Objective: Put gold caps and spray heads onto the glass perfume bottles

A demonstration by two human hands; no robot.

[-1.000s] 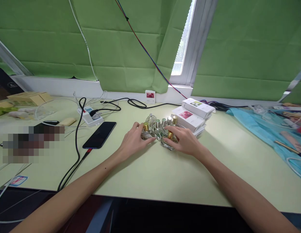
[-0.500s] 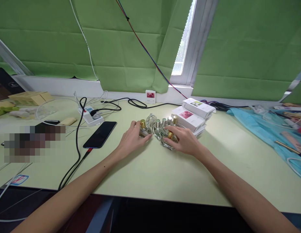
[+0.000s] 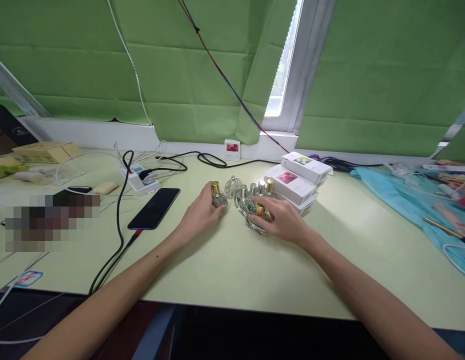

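Near the middle of the table stands a group of small glass perfume bottles (image 3: 243,201) with silver and gold caps. My left hand (image 3: 202,207) is closed round a gold-capped perfume bottle (image 3: 219,198), apart from the group on its left side. At the group's near side, my right hand (image 3: 279,215) grips another gold-capped perfume bottle (image 3: 258,223), which leans, its cap between the fingers. One clear perfume bottle (image 3: 233,187) stands a little behind, between the two hands. My right fingers partly hide the bottles behind them.
White picture boxes (image 3: 292,182) are stacked right behind the bottles; a small white box (image 3: 232,149) stands at the back. A black phone (image 3: 154,208) with a cable and a power strip (image 3: 140,181) lie left. Blue cloth (image 3: 397,200) and clutter lie right.
My left hand has moved slightly left with its perfume bottle, widening the gap to the group. My right hand and its bottle have shifted slightly left.
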